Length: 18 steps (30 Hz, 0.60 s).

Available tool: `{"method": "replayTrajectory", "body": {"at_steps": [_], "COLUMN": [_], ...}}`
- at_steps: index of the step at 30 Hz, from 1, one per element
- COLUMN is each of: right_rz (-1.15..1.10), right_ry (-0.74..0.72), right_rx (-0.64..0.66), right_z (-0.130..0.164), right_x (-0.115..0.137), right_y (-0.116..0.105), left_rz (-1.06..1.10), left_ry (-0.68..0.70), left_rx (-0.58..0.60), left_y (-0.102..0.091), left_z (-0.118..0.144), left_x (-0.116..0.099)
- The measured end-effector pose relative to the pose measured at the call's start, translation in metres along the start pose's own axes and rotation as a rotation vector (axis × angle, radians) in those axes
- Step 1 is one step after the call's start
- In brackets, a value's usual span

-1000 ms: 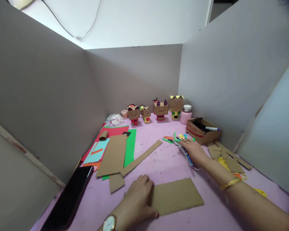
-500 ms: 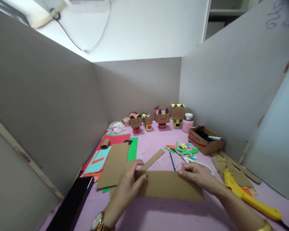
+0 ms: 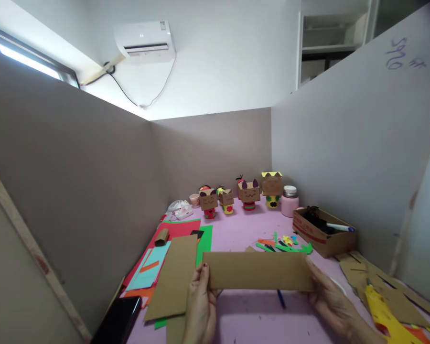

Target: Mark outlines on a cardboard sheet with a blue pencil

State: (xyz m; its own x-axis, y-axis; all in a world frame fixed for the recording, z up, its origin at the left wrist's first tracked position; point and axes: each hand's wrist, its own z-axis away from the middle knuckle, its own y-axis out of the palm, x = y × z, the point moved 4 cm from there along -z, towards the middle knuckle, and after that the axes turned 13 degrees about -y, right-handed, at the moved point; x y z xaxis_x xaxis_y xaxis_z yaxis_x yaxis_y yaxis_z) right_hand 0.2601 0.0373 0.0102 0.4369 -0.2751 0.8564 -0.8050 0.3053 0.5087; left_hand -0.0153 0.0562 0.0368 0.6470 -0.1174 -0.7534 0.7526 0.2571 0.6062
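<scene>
Our left hand (image 3: pixel 202 298) and right hand (image 3: pixel 330 295) clamped opposite ends of the cardboard rectangle (image 3: pixel 258 271); we likely needed light, even pressure against creasing.

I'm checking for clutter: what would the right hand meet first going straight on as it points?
Beyond the cardboard piece it holds, the right hand would probably meet the colored scraps, though depth is unclear.

Grey partitions (image 3: pixel 215 148) stand before a white wall (image 3: pixel 229 57) and what seems a window (image 3: pixel 28 62).
</scene>
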Motion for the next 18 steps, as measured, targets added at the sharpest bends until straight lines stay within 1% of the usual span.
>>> {"method": "replayTrajectory", "body": {"at_steps": [4, 8, 10, 13, 15, 18], "right_rz": [-0.100, -0.134, -0.147, -0.164, -0.169, -0.169], "right_ry": [0.061, 0.078, 0.073, 0.066, 0.068, 0.077], "right_rx": [0.010, 0.005, 0.001, -0.011, -0.014, -0.014], "right_z": [0.007, 0.006, 0.004, 0.003, 0.003, 0.003], "right_x": [-0.006, -0.004, -0.003, -0.003, -0.005, -0.006], "right_y": [0.009, 0.009, 0.007, 0.006, 0.007, 0.008], "left_rz": [0.151, 0.215, 0.224, 0.207, 0.182, 0.153], "left_ry": [-0.069, -0.226, -0.294, -0.358, -0.380, -0.378], "left_rx": [-0.011, 0.039, 0.082, 0.133, 0.135, 0.103], "left_y": [-0.003, -0.005, -0.004, -0.001, 0.000, 0.000], "left_z": [0.002, 0.003, 0.004, 0.007, 0.009, 0.009], "left_x": [0.005, 0.011, 0.014, 0.022, 0.029, 0.036]}}
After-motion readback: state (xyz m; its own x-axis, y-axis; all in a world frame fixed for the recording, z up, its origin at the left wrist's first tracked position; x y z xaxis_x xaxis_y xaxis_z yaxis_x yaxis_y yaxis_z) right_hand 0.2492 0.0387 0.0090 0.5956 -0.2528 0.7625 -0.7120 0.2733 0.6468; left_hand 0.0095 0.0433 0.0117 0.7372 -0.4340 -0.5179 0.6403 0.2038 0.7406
